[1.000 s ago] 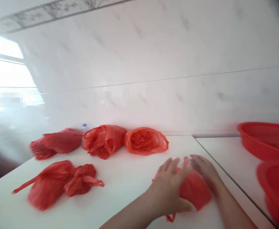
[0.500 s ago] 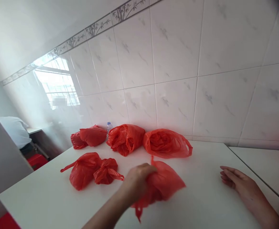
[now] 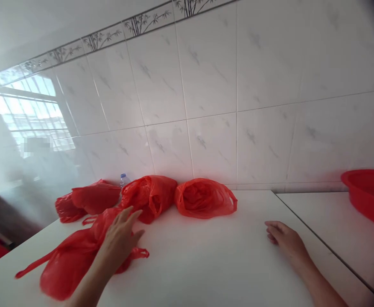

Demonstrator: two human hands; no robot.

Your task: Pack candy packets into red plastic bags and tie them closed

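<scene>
My left hand is over the left part of the white table, fingers spread, against a red plastic bag with nothing gripped. Beside and partly under the wrist lies a fuller knotted red bag, its long twisted handle pointing left. A looped handle sticks out to the right of that hand; which bag it belongs to is partly hidden. My right hand hovers low over or rests on the table's right side, its fingers loosely curled together and holding nothing visible.
Along the tiled wall lie red bags: a folded pair, a bulky one and an open-mouthed one. A clear bottle with a blue cap stands behind them. A red basin sits right, past the table seam.
My left hand has carried a red bag leftward onto the other bags and let go, fingers now spread. The view has turned right, bringing the red basin in. My right fingers curl slightly more.
</scene>
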